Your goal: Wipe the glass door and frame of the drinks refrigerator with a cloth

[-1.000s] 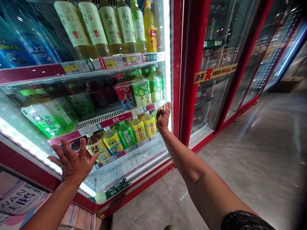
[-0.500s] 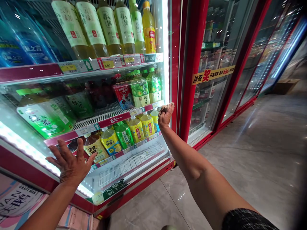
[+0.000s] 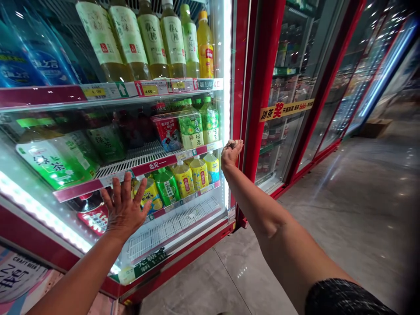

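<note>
My left hand (image 3: pixel 126 209) is spread, fingers apart, palm toward the front of a lit drinks fridge (image 3: pixel 183 258). It hides part of the lower row of bottles; whether it touches the glass I cannot tell. Beside its fingers are a yellow lemon drink bottle (image 3: pixel 152 197) and a green bottle (image 3: pixel 166 186). At the fridge's right edge, level with the middle shelf, my right hand (image 3: pixel 231 154) is closed with curled fingers. A small greyish patch shows at its fingers, too unclear to name.
Tall tea bottles (image 3: pixel 152 41) fill the top shelf. A red box (image 3: pixel 166 133) and green tea bottles (image 3: pixel 49 153) stand on the middle one. More glass-door fridges (image 3: pixel 295 109) line the right. A cardboard box (image 3: pixel 376 127) lies on the grey floor (image 3: pixel 328 205); printed cartons (image 3: pixel 22 280) sit lower left.
My left hand has moved right and slightly up across the fridge front, still spread. My right hand has shifted slightly right, still closed. The view has moved a little.
</note>
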Demonstrator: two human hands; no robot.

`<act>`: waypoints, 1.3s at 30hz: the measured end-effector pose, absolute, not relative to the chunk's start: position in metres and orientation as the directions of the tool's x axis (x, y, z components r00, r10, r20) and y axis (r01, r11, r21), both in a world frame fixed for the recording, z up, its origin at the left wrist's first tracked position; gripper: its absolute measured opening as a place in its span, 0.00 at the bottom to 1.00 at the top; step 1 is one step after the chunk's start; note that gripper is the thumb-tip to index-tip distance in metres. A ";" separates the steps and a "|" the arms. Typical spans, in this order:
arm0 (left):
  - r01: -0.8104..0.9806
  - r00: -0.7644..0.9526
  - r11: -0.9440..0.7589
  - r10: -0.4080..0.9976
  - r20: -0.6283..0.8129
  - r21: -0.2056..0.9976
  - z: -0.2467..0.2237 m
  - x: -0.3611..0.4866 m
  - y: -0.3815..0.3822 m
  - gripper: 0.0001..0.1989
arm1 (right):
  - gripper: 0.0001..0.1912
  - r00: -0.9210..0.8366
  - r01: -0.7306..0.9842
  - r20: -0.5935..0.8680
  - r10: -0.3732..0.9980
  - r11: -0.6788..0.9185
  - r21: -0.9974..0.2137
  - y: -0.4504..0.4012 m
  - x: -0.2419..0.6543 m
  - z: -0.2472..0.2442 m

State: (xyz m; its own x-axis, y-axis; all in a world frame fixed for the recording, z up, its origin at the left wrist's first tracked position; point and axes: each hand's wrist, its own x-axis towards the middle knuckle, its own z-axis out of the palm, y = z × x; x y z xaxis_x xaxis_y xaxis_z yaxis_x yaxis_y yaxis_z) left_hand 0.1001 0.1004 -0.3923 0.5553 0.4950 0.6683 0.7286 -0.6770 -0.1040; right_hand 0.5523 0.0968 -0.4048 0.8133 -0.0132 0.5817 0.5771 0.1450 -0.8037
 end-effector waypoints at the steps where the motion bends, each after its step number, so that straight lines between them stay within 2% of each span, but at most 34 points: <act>1: 0.720 0.564 -0.685 0.481 0.671 -0.114 -0.392 0.103 0.100 0.47 | 0.36 0.815 0.574 0.579 -0.008 0.148 -0.806 0.098 0.554 -0.401; 7: 0.725 0.564 -0.681 0.503 0.655 -0.100 -0.394 0.111 0.101 0.47 | 0.37 0.783 0.607 0.620 0.042 0.164 -0.778 0.094 0.553 -0.388; 14: 0.716 0.560 -0.686 0.455 0.693 -0.129 -0.397 0.112 0.102 0.49 | 0.37 0.832 0.537 0.552 0.059 0.162 -0.828 0.089 0.542 -0.383; 17: 0.706 0.554 -0.698 0.435 0.710 -0.122 -0.390 0.119 0.099 0.51 | 0.37 0.789 0.591 0.608 0.088 0.164 -0.790 0.088 0.537 -0.370; 21: 0.691 0.564 -0.715 0.445 0.696 -0.103 -0.380 0.130 0.101 0.48 | 0.36 0.705 0.678 0.695 0.141 0.154 -0.719 0.077 0.532 -0.371; 27: 0.691 0.567 -0.718 0.470 0.676 -0.080 -0.380 0.137 0.111 0.50 | 0.38 0.777 0.612 0.623 0.093 0.124 -0.781 0.076 0.534 -0.372; 34: 0.666 0.594 -0.736 0.427 0.682 -0.120 -0.384 0.135 0.116 0.57 | 0.36 0.728 0.667 0.678 0.103 0.121 -0.735 0.077 0.541 -0.363; 39: 0.654 0.610 -0.749 0.438 0.660 -0.107 -0.384 0.134 0.119 0.56 | 0.38 0.793 0.596 0.604 0.077 0.106 -0.796 0.080 0.538 -0.369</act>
